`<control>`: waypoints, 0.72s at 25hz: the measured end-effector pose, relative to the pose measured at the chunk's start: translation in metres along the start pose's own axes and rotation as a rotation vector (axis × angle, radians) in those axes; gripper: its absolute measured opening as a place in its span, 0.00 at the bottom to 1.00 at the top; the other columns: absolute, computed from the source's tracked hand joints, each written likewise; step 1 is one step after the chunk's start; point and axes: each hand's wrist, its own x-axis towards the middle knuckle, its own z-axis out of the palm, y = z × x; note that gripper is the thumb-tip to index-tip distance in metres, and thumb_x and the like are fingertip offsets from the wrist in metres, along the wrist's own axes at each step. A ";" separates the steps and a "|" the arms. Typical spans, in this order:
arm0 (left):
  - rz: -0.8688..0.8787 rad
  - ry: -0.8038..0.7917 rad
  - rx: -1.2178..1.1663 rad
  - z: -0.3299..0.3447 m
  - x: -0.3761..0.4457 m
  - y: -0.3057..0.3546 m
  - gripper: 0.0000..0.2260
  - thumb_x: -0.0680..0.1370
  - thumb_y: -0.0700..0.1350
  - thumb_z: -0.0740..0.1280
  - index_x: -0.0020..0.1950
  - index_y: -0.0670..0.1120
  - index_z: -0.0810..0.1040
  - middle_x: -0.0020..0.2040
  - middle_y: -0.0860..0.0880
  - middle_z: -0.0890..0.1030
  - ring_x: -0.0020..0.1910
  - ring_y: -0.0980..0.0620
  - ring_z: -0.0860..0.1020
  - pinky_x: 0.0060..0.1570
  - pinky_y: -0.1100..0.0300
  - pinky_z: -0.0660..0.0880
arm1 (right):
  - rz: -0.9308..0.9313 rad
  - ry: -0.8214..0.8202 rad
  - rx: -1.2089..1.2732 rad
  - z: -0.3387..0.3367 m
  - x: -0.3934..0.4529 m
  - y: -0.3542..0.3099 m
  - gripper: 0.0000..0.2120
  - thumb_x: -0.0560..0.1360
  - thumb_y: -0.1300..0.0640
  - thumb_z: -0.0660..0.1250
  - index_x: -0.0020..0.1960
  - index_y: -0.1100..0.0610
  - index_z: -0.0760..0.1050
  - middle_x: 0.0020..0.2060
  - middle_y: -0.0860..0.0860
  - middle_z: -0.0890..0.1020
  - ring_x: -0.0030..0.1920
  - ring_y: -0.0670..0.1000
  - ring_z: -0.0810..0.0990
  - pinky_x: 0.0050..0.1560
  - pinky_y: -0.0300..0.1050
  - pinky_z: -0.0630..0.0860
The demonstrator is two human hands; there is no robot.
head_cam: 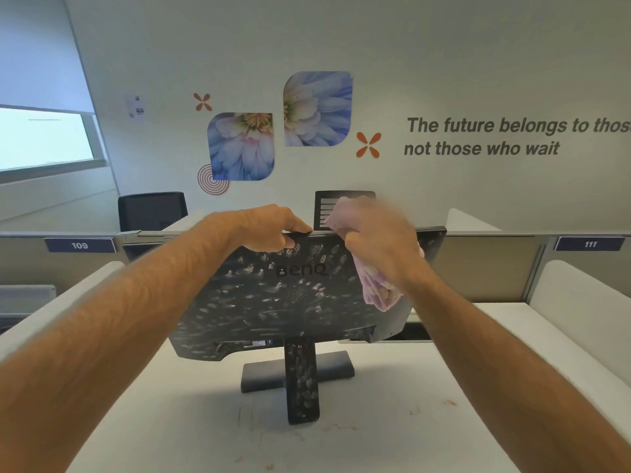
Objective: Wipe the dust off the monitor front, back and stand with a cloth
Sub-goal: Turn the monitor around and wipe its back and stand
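A black monitor stands on the white desk with its back toward me, covered in pale dust smudges. Its stand column and flat base are dusty too. My left hand grips the monitor's top edge left of centre, thumb on the back panel. My right hand holds a bunched pink cloth against the upper right of the back, at the top edge; hand and cloth are motion-blurred. The screen side is hidden.
The white desk has raised white side panels left and right. A partition with number plates 109 and 111 runs behind. Two dark office chairs stand beyond it, and a cable slot opens behind the monitor.
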 end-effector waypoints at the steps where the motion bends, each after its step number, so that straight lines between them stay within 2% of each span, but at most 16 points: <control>1: 0.000 0.011 0.041 0.003 -0.002 0.003 0.22 0.82 0.40 0.63 0.76 0.53 0.69 0.72 0.49 0.74 0.67 0.45 0.72 0.67 0.48 0.66 | 0.035 0.051 0.126 -0.002 -0.005 0.003 0.20 0.76 0.41 0.69 0.64 0.49 0.72 0.51 0.48 0.80 0.49 0.51 0.80 0.51 0.53 0.80; 2: 0.015 0.056 0.101 0.007 -0.005 0.006 0.23 0.82 0.41 0.63 0.77 0.53 0.68 0.73 0.48 0.73 0.69 0.45 0.70 0.69 0.48 0.65 | 0.085 0.092 0.304 -0.003 -0.012 0.007 0.19 0.76 0.39 0.69 0.63 0.47 0.73 0.50 0.47 0.80 0.48 0.50 0.80 0.50 0.51 0.81; 4: 0.129 0.312 0.091 0.023 -0.017 0.017 0.22 0.81 0.42 0.66 0.75 0.51 0.70 0.72 0.49 0.74 0.71 0.48 0.69 0.70 0.50 0.65 | 0.189 0.133 0.670 -0.003 -0.034 0.011 0.18 0.74 0.36 0.70 0.61 0.41 0.74 0.51 0.45 0.81 0.49 0.48 0.82 0.52 0.50 0.82; 6: 0.239 0.656 -0.328 0.051 -0.034 0.039 0.15 0.79 0.43 0.69 0.66 0.48 0.79 0.60 0.51 0.83 0.59 0.53 0.79 0.61 0.57 0.75 | 0.286 0.191 0.859 0.002 -0.064 0.017 0.21 0.71 0.34 0.72 0.60 0.40 0.75 0.55 0.46 0.79 0.51 0.49 0.83 0.54 0.51 0.83; 7: 0.226 0.715 -0.590 0.069 -0.041 0.052 0.10 0.79 0.44 0.70 0.60 0.48 0.82 0.52 0.52 0.85 0.51 0.55 0.82 0.53 0.60 0.79 | 0.333 0.216 0.891 0.007 -0.080 0.021 0.24 0.70 0.35 0.73 0.61 0.43 0.76 0.58 0.47 0.76 0.53 0.50 0.83 0.54 0.50 0.83; 8: 0.156 0.659 -0.835 0.089 -0.048 0.066 0.07 0.79 0.46 0.70 0.56 0.48 0.83 0.48 0.53 0.85 0.47 0.55 0.83 0.49 0.60 0.80 | 0.391 0.233 0.927 0.013 -0.094 0.027 0.25 0.69 0.37 0.74 0.62 0.46 0.76 0.60 0.49 0.75 0.54 0.51 0.83 0.55 0.50 0.83; 9: 0.035 0.511 -1.048 0.111 -0.054 0.080 0.07 0.80 0.50 0.69 0.54 0.49 0.82 0.48 0.51 0.85 0.47 0.53 0.83 0.48 0.57 0.81 | 0.439 0.249 1.006 0.019 -0.107 0.034 0.23 0.71 0.41 0.75 0.62 0.48 0.77 0.60 0.51 0.76 0.55 0.52 0.83 0.55 0.52 0.83; 11: -0.280 0.106 -1.392 0.158 -0.063 0.101 0.15 0.79 0.59 0.66 0.56 0.49 0.81 0.53 0.47 0.84 0.52 0.48 0.82 0.50 0.50 0.81 | 0.556 0.282 1.350 0.024 -0.130 0.042 0.13 0.77 0.56 0.73 0.60 0.51 0.78 0.55 0.54 0.82 0.57 0.57 0.83 0.56 0.54 0.82; 12: -0.401 -0.090 -1.533 0.177 -0.067 0.109 0.20 0.77 0.64 0.66 0.57 0.49 0.82 0.56 0.46 0.83 0.55 0.45 0.82 0.50 0.47 0.81 | 0.618 0.292 1.521 0.027 -0.138 0.044 0.12 0.77 0.61 0.69 0.61 0.54 0.78 0.53 0.54 0.84 0.58 0.58 0.83 0.57 0.54 0.82; 13: -0.469 -0.251 -1.661 0.192 -0.071 0.117 0.25 0.75 0.68 0.65 0.58 0.49 0.83 0.57 0.44 0.83 0.56 0.42 0.81 0.51 0.45 0.81 | 0.661 0.292 1.634 0.028 -0.148 0.045 0.14 0.78 0.62 0.67 0.62 0.56 0.78 0.53 0.54 0.84 0.60 0.59 0.82 0.59 0.54 0.80; 14: -0.483 -0.325 -1.772 0.202 -0.073 0.125 0.28 0.74 0.69 0.64 0.59 0.49 0.83 0.57 0.43 0.84 0.57 0.39 0.81 0.53 0.43 0.81 | 0.686 0.279 1.687 0.031 -0.157 0.047 0.16 0.78 0.61 0.65 0.65 0.57 0.77 0.55 0.55 0.84 0.61 0.60 0.81 0.61 0.56 0.79; 15: -0.459 -0.310 -1.860 0.208 -0.074 0.132 0.27 0.75 0.68 0.63 0.61 0.48 0.82 0.56 0.42 0.84 0.56 0.39 0.82 0.54 0.42 0.80 | 0.701 0.262 1.714 0.035 -0.165 0.051 0.18 0.77 0.58 0.65 0.67 0.57 0.76 0.57 0.56 0.84 0.62 0.60 0.81 0.63 0.57 0.77; 18: -0.366 -0.064 -1.911 0.203 -0.069 0.139 0.18 0.80 0.57 0.65 0.63 0.46 0.80 0.54 0.45 0.86 0.54 0.43 0.84 0.55 0.44 0.81 | 0.630 0.266 1.730 0.043 -0.187 0.067 0.24 0.74 0.53 0.67 0.68 0.60 0.74 0.57 0.59 0.82 0.62 0.64 0.79 0.63 0.59 0.74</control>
